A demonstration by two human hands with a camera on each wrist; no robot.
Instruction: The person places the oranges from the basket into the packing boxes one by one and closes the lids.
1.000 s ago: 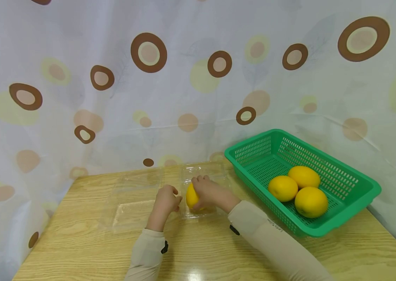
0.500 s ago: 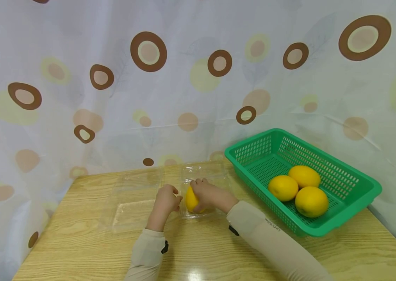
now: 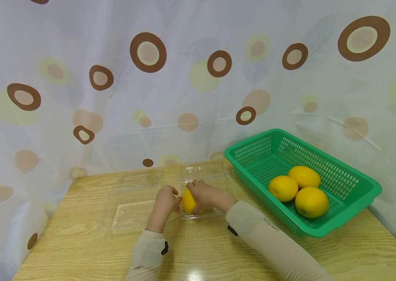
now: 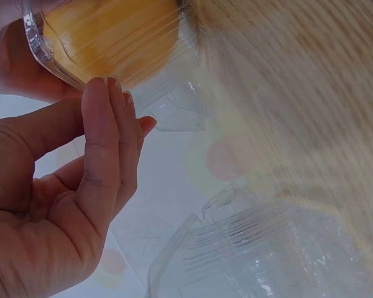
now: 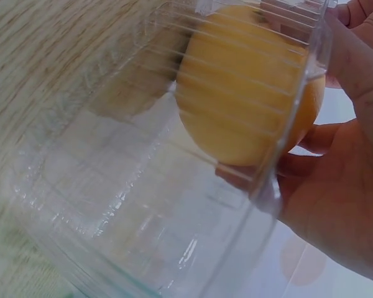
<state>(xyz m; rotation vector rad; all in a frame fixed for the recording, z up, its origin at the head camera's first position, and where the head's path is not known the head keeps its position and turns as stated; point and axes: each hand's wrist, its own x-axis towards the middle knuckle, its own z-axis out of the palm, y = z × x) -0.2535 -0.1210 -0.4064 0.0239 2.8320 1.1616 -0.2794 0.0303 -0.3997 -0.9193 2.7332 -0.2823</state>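
A lemon-like yellow fruit (image 3: 189,202) lies at the near left end of a clear plastic box (image 3: 206,171), with my right hand (image 3: 207,196) gripping it from above and from the right. In the right wrist view, the fruit (image 5: 242,93) shows through the ribbed wall, and fingers of the right hand (image 5: 336,180) reach round it inside. My left hand (image 3: 166,202) is just left of the box. The left wrist view shows that hand (image 4: 81,180) with fairly straight fingers, fingertips at the box's rim; whether they pinch it is unclear.
A green plastic basket (image 3: 345,164) with three more yellow fruits (image 3: 311,202) stands on the right. To the left, a second clear plastic container (image 3: 132,214) lies on the wooden table (image 3: 78,242). A patterned curtain (image 3: 184,93) hangs behind the table.
My right hand has shifted slightly left and toward me within the box, carrying the yellow fruit to the box's left side. The left hand has barely moved; the basket is unchanged.
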